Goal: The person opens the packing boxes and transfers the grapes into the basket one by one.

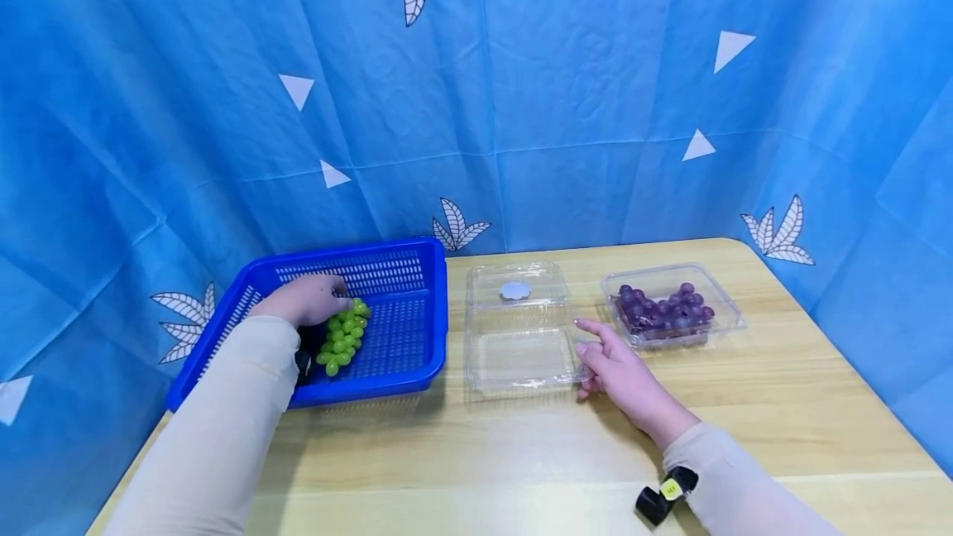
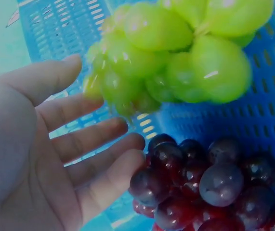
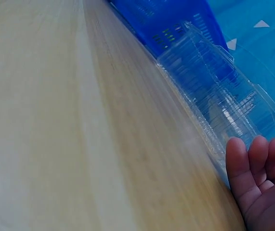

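- Grapes in a green bunch (image 1: 345,337) lie inside the blue basket (image 1: 398,337), just beside the left hand.
- Left hand (image 1: 307,300) reaches into the basket; its grip is open, with thumb and fingers spread, as the left wrist view shows.
- A bunch of dark grapes (image 2: 204,187) also lies in the basket, close to the little finger; whether they touch is hard to tell.
- Right hand (image 1: 618,370) is at the right edge of an open clear container (image 1: 521,358), index finger extended over the edge; whether its grip pinches the plastic, I cannot tell.
- The clear container rests on the wooden bench (image 1: 462,470), between the basket and a second clear container (image 1: 730,317), and has a white label (image 1: 514,290) on its far part.
- The second container, to the right and slightly behind the right hand, holds purple grapes (image 1: 663,311).
- A black strap (image 1: 655,503) with a yellow tag sits at the right wrist.
- A blue curtain (image 1: 581,64) with white triangles and leaf prints hangs behind the bench.
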Demonstrator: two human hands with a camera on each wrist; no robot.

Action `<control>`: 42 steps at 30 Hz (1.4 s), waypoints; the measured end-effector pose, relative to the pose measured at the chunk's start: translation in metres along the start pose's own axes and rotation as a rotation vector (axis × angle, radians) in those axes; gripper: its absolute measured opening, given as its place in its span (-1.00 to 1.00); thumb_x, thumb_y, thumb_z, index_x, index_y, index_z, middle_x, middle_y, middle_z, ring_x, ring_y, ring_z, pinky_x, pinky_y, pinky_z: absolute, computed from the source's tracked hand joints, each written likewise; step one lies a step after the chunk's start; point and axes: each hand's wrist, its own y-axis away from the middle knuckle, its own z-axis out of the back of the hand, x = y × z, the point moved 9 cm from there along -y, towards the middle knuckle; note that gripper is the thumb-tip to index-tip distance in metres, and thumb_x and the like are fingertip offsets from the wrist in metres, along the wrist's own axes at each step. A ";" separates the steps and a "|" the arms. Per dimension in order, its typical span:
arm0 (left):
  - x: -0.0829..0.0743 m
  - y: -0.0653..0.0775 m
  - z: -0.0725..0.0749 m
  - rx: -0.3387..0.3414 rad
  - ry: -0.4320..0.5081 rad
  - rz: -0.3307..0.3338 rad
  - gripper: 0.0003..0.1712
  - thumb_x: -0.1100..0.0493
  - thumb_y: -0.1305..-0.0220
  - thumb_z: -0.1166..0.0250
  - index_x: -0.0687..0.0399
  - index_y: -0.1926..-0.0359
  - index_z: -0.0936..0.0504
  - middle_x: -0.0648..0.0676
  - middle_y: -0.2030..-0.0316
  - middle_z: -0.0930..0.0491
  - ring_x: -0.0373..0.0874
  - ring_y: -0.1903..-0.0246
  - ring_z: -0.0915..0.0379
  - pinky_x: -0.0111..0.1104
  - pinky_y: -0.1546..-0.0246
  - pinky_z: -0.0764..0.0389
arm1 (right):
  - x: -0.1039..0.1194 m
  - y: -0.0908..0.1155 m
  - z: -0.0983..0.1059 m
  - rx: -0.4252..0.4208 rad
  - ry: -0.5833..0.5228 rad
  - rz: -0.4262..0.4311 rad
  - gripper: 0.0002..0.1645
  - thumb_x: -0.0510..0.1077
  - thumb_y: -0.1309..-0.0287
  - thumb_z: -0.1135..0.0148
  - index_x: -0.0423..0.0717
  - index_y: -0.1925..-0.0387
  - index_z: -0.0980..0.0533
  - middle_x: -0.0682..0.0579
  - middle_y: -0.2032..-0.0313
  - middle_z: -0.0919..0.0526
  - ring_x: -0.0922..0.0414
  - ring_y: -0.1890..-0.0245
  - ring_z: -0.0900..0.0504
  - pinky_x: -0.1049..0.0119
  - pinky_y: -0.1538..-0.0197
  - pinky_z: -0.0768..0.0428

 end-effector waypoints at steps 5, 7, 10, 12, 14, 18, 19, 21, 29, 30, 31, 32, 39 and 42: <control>-0.002 0.005 0.003 -0.011 0.031 -0.006 -0.36 -0.08 -0.51 -0.11 0.27 -0.39 -0.40 0.46 -0.33 -0.35 0.46 -0.30 -0.23 0.30 -0.21 -0.32 | -0.001 0.003 0.004 -0.014 0.023 -0.002 -0.27 -0.13 -0.51 -0.04 -0.08 -0.56 -0.02 -0.22 0.31 -0.45 0.02 0.48 -0.55 0.01 0.24 -0.72; -0.004 0.009 0.008 -0.027 0.042 -0.005 -0.35 -0.10 -0.52 -0.09 0.26 -0.40 -0.39 0.45 -0.33 -0.35 0.46 -0.30 -0.24 0.32 -0.20 -0.32 | -0.001 0.005 0.006 -0.023 0.039 -0.003 -0.26 -0.14 -0.51 -0.04 -0.04 -0.57 -0.01 -0.23 0.32 -0.44 0.00 0.48 -0.56 -0.01 0.25 -0.72; -0.011 0.015 0.019 -0.072 0.049 -0.025 -0.34 -0.13 -0.52 -0.09 0.25 -0.38 -0.41 0.44 -0.31 -0.39 0.44 -0.27 -0.29 0.33 -0.19 -0.33 | 0.002 0.009 0.008 -0.041 0.072 0.000 -0.24 -0.17 -0.51 -0.04 -0.02 -0.58 0.02 -0.21 0.35 -0.44 -0.01 0.50 -0.54 -0.03 0.26 -0.72; -0.021 0.021 0.028 -0.110 0.060 -0.050 -0.34 -0.15 -0.52 -0.10 0.25 -0.38 -0.42 0.42 -0.30 -0.40 0.42 -0.27 -0.30 0.32 -0.20 -0.33 | 0.006 0.011 0.009 -0.053 0.107 0.008 -0.23 -0.19 -0.51 -0.03 -0.03 -0.58 0.05 -0.19 0.40 -0.43 -0.01 0.52 -0.53 -0.03 0.29 -0.72; -0.031 0.028 0.036 -0.152 0.056 -0.081 -0.34 -0.16 -0.52 -0.10 0.23 -0.37 -0.43 0.39 -0.30 -0.41 0.40 -0.29 -0.28 0.30 -0.23 -0.31 | 0.011 0.012 0.009 -0.068 0.164 0.024 -0.23 -0.18 -0.51 -0.02 -0.03 -0.59 0.06 -0.18 0.44 -0.43 -0.03 0.55 -0.52 0.00 0.33 -0.71; -0.055 0.044 0.050 -0.223 0.028 -0.133 -0.37 -0.17 -0.51 -0.11 0.15 -0.35 -0.47 0.33 -0.32 -0.41 0.35 -0.33 -0.26 0.28 -0.26 -0.28 | 0.022 0.012 0.009 -0.093 0.280 0.072 -0.22 -0.15 -0.50 -0.05 0.02 -0.58 0.04 -0.19 0.47 -0.45 -0.10 0.62 -0.52 0.06 0.48 -0.65; -0.060 0.049 0.052 -0.234 0.020 -0.138 -0.38 -0.18 -0.50 -0.12 0.13 -0.35 -0.48 0.32 -0.32 -0.42 0.35 -0.32 -0.26 0.28 -0.26 -0.28 | 0.024 0.011 0.008 -0.089 0.302 0.083 -0.21 -0.14 -0.50 -0.06 0.03 -0.59 0.04 -0.19 0.47 -0.45 -0.12 0.63 -0.52 0.06 0.51 -0.63; -0.071 0.058 0.056 -0.252 0.002 -0.152 -0.40 -0.18 -0.50 -0.13 0.10 -0.33 -0.49 0.29 -0.31 -0.43 0.33 -0.31 -0.29 0.28 -0.24 -0.31 | 0.028 0.011 0.004 -0.081 0.330 0.093 -0.19 -0.13 -0.49 -0.09 0.04 -0.59 0.04 -0.16 0.46 -0.46 -0.13 0.66 -0.52 0.06 0.53 -0.62; -0.132 0.081 0.071 -0.323 -0.080 -0.259 -0.45 -0.16 -0.47 -0.18 0.04 -0.30 -0.54 0.20 -0.23 -0.53 0.23 -0.25 -0.41 0.23 -0.19 -0.41 | 0.045 0.019 0.005 -0.099 0.411 0.103 -0.20 -0.04 -0.48 -0.10 0.08 -0.58 0.01 -0.10 0.45 -0.48 0.04 0.74 -0.44 0.08 0.62 -0.59; -0.140 0.083 0.073 -0.334 -0.089 -0.274 -0.46 -0.16 -0.47 -0.19 0.02 -0.29 -0.55 0.18 -0.23 -0.53 0.21 -0.25 -0.42 0.23 -0.19 -0.42 | 0.049 0.019 0.008 -0.102 0.419 0.107 -0.21 -0.02 -0.48 -0.10 0.10 -0.58 0.00 -0.10 0.45 -0.48 0.06 0.75 -0.43 0.10 0.65 -0.57; -0.148 0.084 0.074 -0.340 -0.100 -0.287 -0.48 -0.15 -0.47 -0.19 0.00 -0.29 -0.55 0.17 -0.23 -0.53 0.20 -0.25 -0.42 0.21 -0.20 -0.42 | 0.052 0.019 0.010 -0.102 0.426 0.111 -0.22 0.01 -0.48 -0.09 0.11 -0.58 -0.01 -0.10 0.45 -0.48 0.07 0.75 -0.42 0.11 0.67 -0.55; -0.155 0.085 0.075 -0.344 -0.111 -0.298 -0.48 -0.14 -0.46 -0.20 -0.01 -0.29 -0.56 0.16 -0.24 -0.53 0.19 -0.26 -0.42 0.20 -0.20 -0.42 | 0.055 0.019 0.012 -0.102 0.435 0.116 -0.23 0.03 -0.49 -0.08 0.11 -0.58 -0.02 -0.11 0.45 -0.48 0.08 0.75 -0.42 0.12 0.68 -0.53; -0.217 0.088 0.071 -0.384 -0.179 -0.400 -0.49 -0.15 -0.46 -0.21 -0.07 -0.30 -0.55 0.08 -0.23 -0.54 0.06 -0.21 -0.47 0.06 -0.17 -0.52 | 0.084 0.021 0.053 -0.183 0.484 0.174 -0.28 0.00 -0.50 -0.07 -0.01 -0.55 -0.11 -0.12 0.39 -0.50 0.10 0.62 -0.43 0.20 0.57 -0.53; -0.246 0.085 0.066 -0.404 -0.203 -0.438 -0.49 -0.15 -0.46 -0.20 -0.07 -0.30 -0.55 0.04 -0.22 -0.55 0.02 -0.18 -0.50 -0.01 -0.12 -0.56 | 0.097 0.025 0.082 -0.256 0.569 0.199 -0.37 0.03 -0.52 -0.02 -0.07 -0.49 -0.23 -0.13 0.36 -0.49 0.08 0.56 -0.46 0.19 0.47 -0.54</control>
